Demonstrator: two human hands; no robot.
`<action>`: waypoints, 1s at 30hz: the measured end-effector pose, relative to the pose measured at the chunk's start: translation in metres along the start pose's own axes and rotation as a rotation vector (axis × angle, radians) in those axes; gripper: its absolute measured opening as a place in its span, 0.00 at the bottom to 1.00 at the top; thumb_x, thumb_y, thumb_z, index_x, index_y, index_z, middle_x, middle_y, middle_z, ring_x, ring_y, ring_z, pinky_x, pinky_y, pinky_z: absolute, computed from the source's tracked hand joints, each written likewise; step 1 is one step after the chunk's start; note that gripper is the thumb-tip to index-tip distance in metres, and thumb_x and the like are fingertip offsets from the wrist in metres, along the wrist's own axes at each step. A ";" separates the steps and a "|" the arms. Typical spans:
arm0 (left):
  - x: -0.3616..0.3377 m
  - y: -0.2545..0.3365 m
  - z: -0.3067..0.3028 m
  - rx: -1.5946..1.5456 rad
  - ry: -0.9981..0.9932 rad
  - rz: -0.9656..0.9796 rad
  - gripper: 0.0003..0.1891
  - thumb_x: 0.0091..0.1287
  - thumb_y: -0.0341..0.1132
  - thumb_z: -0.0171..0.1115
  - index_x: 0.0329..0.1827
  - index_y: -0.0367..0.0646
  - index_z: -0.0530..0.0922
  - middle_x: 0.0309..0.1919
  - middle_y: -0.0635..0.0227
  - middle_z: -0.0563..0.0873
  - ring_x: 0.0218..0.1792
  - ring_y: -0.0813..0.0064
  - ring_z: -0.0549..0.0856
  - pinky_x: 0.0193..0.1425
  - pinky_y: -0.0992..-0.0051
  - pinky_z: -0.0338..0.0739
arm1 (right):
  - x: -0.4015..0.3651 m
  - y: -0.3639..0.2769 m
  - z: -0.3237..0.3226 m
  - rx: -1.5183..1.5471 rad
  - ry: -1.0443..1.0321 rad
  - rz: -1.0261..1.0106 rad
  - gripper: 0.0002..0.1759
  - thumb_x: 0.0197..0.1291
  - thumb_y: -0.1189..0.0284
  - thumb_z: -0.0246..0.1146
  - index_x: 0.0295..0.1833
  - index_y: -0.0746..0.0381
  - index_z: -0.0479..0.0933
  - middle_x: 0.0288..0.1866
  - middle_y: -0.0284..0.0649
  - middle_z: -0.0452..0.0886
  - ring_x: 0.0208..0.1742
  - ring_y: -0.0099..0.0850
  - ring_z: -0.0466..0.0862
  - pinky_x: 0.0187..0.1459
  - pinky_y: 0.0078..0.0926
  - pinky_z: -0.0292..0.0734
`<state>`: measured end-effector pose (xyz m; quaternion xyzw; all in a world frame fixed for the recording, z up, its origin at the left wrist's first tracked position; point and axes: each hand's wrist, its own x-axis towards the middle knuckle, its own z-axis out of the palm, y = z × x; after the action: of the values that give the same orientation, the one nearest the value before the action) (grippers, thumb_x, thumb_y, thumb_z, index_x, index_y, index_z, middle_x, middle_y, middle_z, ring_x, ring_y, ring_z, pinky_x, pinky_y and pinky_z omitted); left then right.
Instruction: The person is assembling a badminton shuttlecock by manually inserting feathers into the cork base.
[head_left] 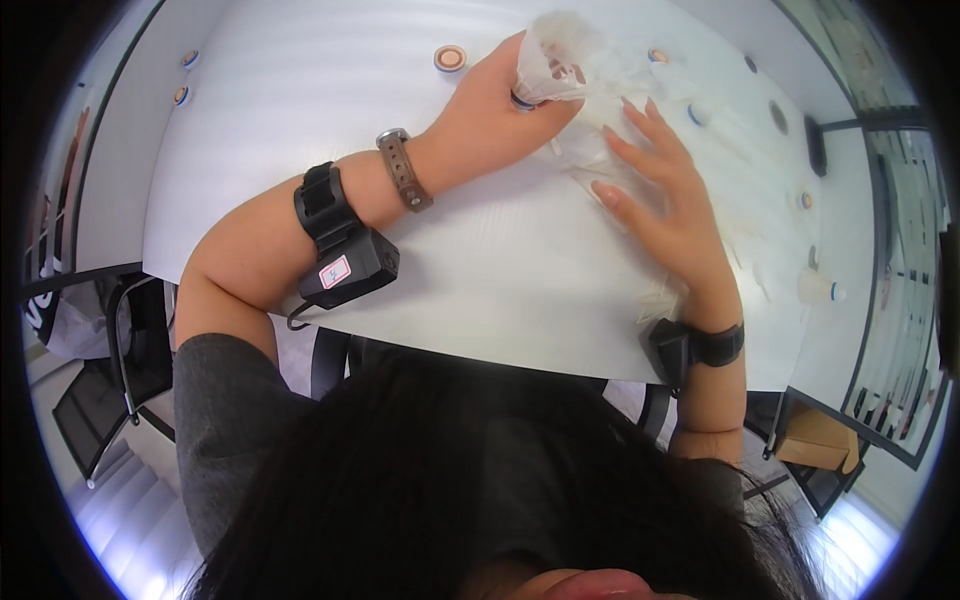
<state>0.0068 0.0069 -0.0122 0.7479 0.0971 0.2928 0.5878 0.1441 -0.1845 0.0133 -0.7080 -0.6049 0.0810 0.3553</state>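
My left hand point(500, 110) is wrapped around a white shuttlecock point(560, 50), its wide skirt facing up and away. A blue band shows at its narrow end, between the fingers. To the right, my right hand point(660, 190) hovers over the table with its fingers spread and holds nothing. Thin, pale loose feathers point(590, 160) lie by its fingertips, somewhat blurred. Just beyond my left hand sits a round base point(450, 58) with a blue rim and brownish centre.
More small blue-rimmed bases lie on the white table point(480, 270), including one point(181, 95) at the left edge and another point(806, 201) at right. A whitish piece with a blue band point(820, 290) rests near the right edge. Below stands a cardboard box point(815, 440).
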 end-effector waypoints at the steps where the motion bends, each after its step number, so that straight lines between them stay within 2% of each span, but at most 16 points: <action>1: 0.000 0.000 0.000 -0.023 -0.001 0.004 0.21 0.68 0.33 0.70 0.61 0.41 0.74 0.51 0.71 0.84 0.52 0.82 0.83 0.55 0.77 0.79 | 0.001 0.000 -0.001 -0.010 -0.040 0.012 0.26 0.57 0.67 0.74 0.61 0.62 0.82 0.72 0.49 0.74 0.80 0.49 0.63 0.78 0.47 0.53; 6: 0.000 0.003 -0.003 -0.036 -0.033 -0.027 0.21 0.68 0.32 0.70 0.61 0.41 0.74 0.52 0.71 0.83 0.53 0.82 0.82 0.56 0.77 0.79 | 0.006 -0.002 -0.002 -0.028 -0.156 0.018 0.28 0.60 0.65 0.71 0.63 0.66 0.80 0.74 0.50 0.72 0.81 0.46 0.62 0.81 0.49 0.44; 15: -0.001 0.005 -0.004 -0.049 -0.035 -0.043 0.21 0.68 0.32 0.70 0.61 0.41 0.74 0.51 0.72 0.83 0.52 0.83 0.82 0.56 0.78 0.79 | 0.006 0.002 0.001 0.339 -0.114 0.126 0.23 0.62 0.73 0.70 0.62 0.68 0.79 0.69 0.45 0.77 0.80 0.41 0.65 0.80 0.40 0.51; 18: -0.002 0.000 -0.001 -0.100 -0.002 -0.046 0.21 0.68 0.32 0.70 0.61 0.41 0.74 0.51 0.72 0.84 0.52 0.83 0.82 0.56 0.77 0.79 | 0.006 0.003 -0.001 0.338 -0.117 0.135 0.24 0.62 0.73 0.70 0.63 0.67 0.79 0.70 0.44 0.77 0.79 0.41 0.65 0.79 0.38 0.53; 21: -0.001 0.002 -0.004 -0.019 -0.019 0.005 0.20 0.68 0.32 0.70 0.60 0.41 0.75 0.50 0.72 0.84 0.51 0.83 0.82 0.55 0.78 0.78 | 0.006 0.006 -0.004 0.447 -0.104 0.148 0.25 0.62 0.74 0.70 0.65 0.65 0.78 0.70 0.44 0.77 0.80 0.41 0.65 0.78 0.37 0.54; 24: -0.001 0.000 -0.005 -0.018 -0.019 0.013 0.20 0.68 0.33 0.70 0.60 0.41 0.75 0.50 0.73 0.84 0.50 0.84 0.82 0.54 0.78 0.78 | 0.007 0.001 -0.007 0.394 -0.066 0.137 0.23 0.61 0.72 0.71 0.62 0.63 0.81 0.70 0.46 0.77 0.80 0.42 0.63 0.78 0.39 0.54; 30: 0.000 0.002 -0.005 -0.037 -0.030 0.034 0.20 0.68 0.33 0.70 0.60 0.41 0.75 0.51 0.72 0.84 0.52 0.83 0.82 0.56 0.77 0.78 | 0.006 -0.001 -0.017 0.235 -0.200 0.174 0.19 0.60 0.68 0.71 0.56 0.62 0.85 0.73 0.49 0.74 0.82 0.44 0.61 0.79 0.45 0.48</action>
<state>0.0034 0.0104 -0.0102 0.7429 0.0701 0.2933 0.5977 0.1543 -0.1854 0.0281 -0.6997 -0.5599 0.2517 0.3656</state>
